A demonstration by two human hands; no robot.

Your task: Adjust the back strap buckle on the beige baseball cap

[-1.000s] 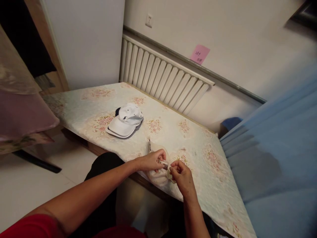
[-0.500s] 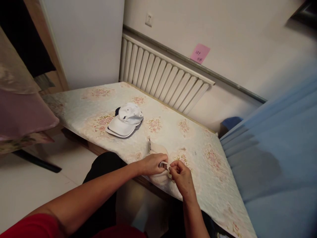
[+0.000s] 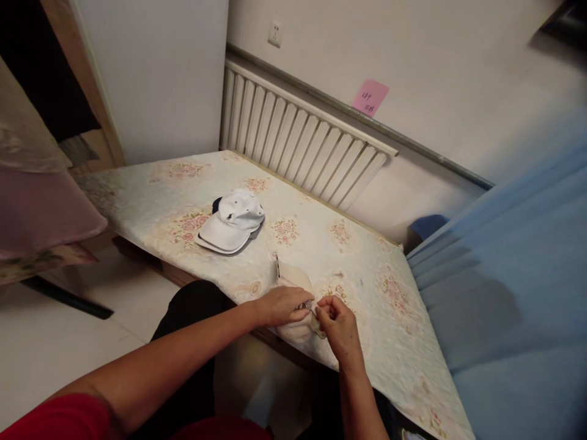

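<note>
- A person in a red top sits at the near edge of a table (image 3: 151,195) covered in a pale cloth with pink flowers, both bare hands meeting over a beige cap (image 3: 293,280).
- The beige cap lies at the near edge of the table, right of centre, partly under the hands.
- The left hand (image 3: 280,305) rests on the cap, its fingers curled tight, thumb and forefinger pinching a small shiny clasp (image 3: 306,304) at the cap's right side.
- The right hand (image 3: 337,319) sits just beside it – fingertips drawn together in a pinch on a bit of the cap's fabric next to the clasp; what exactly lies between them is too small to tell.
- A white cap (image 3: 233,221) with a dark underside lies farther back and to the left, well apart from the hands.
- Behind the table stand a white radiator (image 3: 298,140) and a wall bearing a pink note (image 3: 370,98); blue fabric (image 3: 518,293) fills the right.
</note>
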